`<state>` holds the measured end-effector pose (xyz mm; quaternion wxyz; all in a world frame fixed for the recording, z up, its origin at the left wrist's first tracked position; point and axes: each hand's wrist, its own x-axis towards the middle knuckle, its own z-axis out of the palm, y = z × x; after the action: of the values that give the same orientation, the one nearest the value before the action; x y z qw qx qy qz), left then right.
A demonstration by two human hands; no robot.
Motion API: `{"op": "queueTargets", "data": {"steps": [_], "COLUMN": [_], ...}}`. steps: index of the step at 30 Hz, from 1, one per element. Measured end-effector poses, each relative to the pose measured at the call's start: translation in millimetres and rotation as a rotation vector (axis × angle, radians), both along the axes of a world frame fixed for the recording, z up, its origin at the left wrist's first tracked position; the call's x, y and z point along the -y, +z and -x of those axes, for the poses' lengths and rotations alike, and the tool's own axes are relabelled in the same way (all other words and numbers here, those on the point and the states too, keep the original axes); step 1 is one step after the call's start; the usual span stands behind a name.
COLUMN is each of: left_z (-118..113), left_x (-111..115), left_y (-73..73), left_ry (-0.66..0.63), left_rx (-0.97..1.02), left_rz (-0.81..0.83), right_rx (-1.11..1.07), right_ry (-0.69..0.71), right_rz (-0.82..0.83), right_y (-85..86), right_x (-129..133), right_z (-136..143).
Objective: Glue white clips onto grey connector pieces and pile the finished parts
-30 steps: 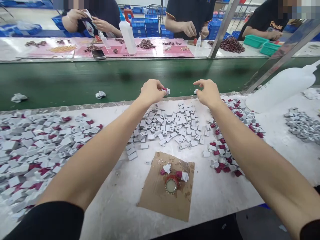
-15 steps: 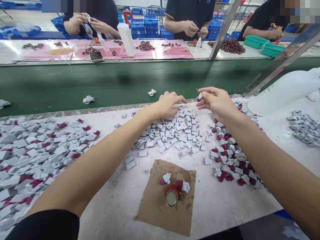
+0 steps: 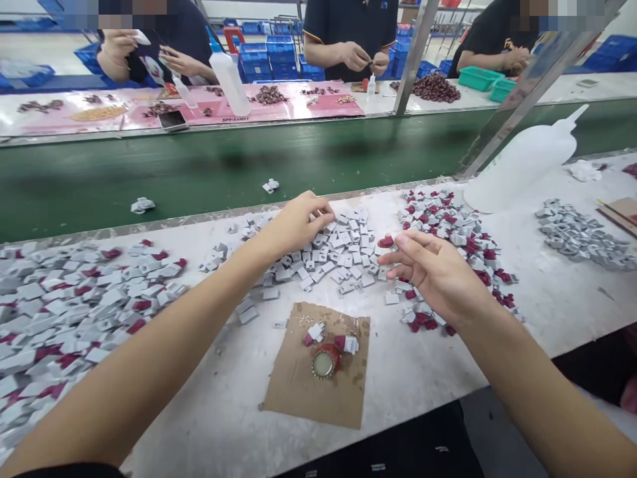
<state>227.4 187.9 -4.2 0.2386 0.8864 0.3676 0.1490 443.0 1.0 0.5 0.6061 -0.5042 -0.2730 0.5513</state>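
Observation:
My left hand [image 3: 307, 222] is over the far side of a heap of small light grey block-shaped pieces [image 3: 343, 255]. Its fingers are curled in, and whatever they hold is hidden. To its right, my right hand [image 3: 440, 272] has a small dark red piece [image 3: 385, 241] at the tips of thumb and forefinger, its other fingers loosely bent. Nearer me lies a brown cardboard sheet [image 3: 313, 398]. On it are a red bottle cap [image 3: 324, 362], hollow side showing, and two grey-and-dark-red pieces [image 3: 316, 332] beside the cap.
Grey and dark red pieces [image 3: 74, 312] cover the table's left; another such heap [image 3: 478, 242] lies beyond my right hand. A white squeeze bottle [image 3: 522, 159] and grey rings [image 3: 582, 232] are farther right. A green belt [image 3: 199, 166] separates me from co-workers; a metal post [image 3: 415, 60] rises there.
My right hand has come nearer to me, away from the belt edge, with the piece in it. My left hand has drawn left and its fingers have curled. The view has turned somewhat right.

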Motion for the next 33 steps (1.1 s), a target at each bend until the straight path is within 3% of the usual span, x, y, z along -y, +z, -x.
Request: {"op": "queueTargets", "data": {"steps": [5,11,16,22,27,30,33], "left_z": [13,15,20,15,18,37,66], "left_x": [8,2,-8,-5,35,74,118], "left_y": [-5.1,3.9,4.8,0.7,20.6,36.7,40.3], "left_ry": [-0.104,-0.171,-0.254,-0.19,0.036,0.189,0.328], "left_rx": [-0.116,-0.21,-0.209,-0.173,0.104,0.255,0.272], "left_rz": [-0.038,-0.053,0.007,-0.018,0.05,0.25,0.425], "right_rx": [0.046,0.043,0.064,0.029,0.039,0.005,-0.042], "right_ry": [-0.062,-0.014,-0.005,-0.045,-0.015,0.034,0.057], "right_rz": [-0.002,0.143,0.113,0.059,0.038,0.047,0.061], "right_y": [-11.6,-10.2,-14.5,-24.3,-25.0,-23.9,-25.0], "right_x": [23,54,69,74,83,90,95], "right_z": [8,8,8,17,27,34,41]}}
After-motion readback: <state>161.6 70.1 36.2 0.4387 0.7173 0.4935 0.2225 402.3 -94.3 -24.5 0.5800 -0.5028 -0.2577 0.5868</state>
